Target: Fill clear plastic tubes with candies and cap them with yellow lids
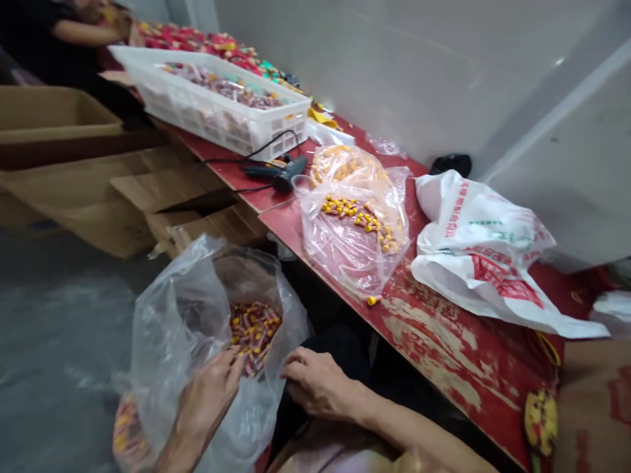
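A large clear plastic bag (167,315) stands open in front of me, low beside the table. Inside it lie many small yellow-capped, pinkish-brown pieces (254,332), too small to name surely. My left hand (210,387) is at the bag's near rim, its fingers closed on the film close to the pieces. On the bag's right side, my right hand (320,384) has curled fingers that pinch its edge; the fingertips are partly hidden.
On the worn red table (434,348) are a second clear bag (345,243) of similar pieces, a dark corded tool (283,172), a white crate (221,121) and a white printed bag (483,243). Cardboard boxes (93,197) stand left. Another person's arm (83,33) is at the far end.
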A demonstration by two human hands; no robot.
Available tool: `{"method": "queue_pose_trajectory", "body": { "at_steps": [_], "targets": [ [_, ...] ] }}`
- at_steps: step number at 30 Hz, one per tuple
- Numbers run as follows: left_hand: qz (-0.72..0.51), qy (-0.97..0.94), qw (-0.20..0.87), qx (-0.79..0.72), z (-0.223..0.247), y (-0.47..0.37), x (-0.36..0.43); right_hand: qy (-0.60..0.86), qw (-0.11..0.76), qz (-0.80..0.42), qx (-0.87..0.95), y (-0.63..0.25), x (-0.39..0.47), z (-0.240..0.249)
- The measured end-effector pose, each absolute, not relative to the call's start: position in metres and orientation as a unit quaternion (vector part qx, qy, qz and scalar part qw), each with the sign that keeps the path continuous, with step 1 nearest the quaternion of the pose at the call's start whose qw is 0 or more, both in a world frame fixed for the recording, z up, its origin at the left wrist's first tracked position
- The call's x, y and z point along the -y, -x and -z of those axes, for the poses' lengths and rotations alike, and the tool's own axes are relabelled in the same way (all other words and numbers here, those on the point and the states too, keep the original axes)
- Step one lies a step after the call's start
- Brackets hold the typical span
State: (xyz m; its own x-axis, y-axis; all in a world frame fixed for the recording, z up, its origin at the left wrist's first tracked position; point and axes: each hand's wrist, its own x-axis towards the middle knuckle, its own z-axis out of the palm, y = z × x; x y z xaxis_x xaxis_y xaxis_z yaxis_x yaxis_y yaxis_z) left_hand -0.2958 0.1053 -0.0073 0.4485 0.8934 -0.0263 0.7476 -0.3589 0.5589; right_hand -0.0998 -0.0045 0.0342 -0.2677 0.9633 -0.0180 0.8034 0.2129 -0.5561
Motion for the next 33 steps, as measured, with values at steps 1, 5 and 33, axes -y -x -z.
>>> {"method": "queue_pose_trajectory", "body": {
  "at_steps": [1, 5, 33],
  "targets": [
    [-0.176, -0.821, 0.272, -0.470, -0.001, 0.277, -0.104, 0.603, 0.190, -0.232, 0.739, 0.085, 0.015, -0.036],
    [-0.248, -0.843, 0.368, -0.303, -0.025, 0.189, -0.088, 0.704, 0.272, -0.203, 0.624, 0.034, 0.067, -0.031],
    [-0.189, -0.927, 0.283, -0.157, -0.013, -0.005, -0.054, 0.942, 0.230, 0.083, 0.231, -0.139, 0.168, -0.001]
  ]
}}
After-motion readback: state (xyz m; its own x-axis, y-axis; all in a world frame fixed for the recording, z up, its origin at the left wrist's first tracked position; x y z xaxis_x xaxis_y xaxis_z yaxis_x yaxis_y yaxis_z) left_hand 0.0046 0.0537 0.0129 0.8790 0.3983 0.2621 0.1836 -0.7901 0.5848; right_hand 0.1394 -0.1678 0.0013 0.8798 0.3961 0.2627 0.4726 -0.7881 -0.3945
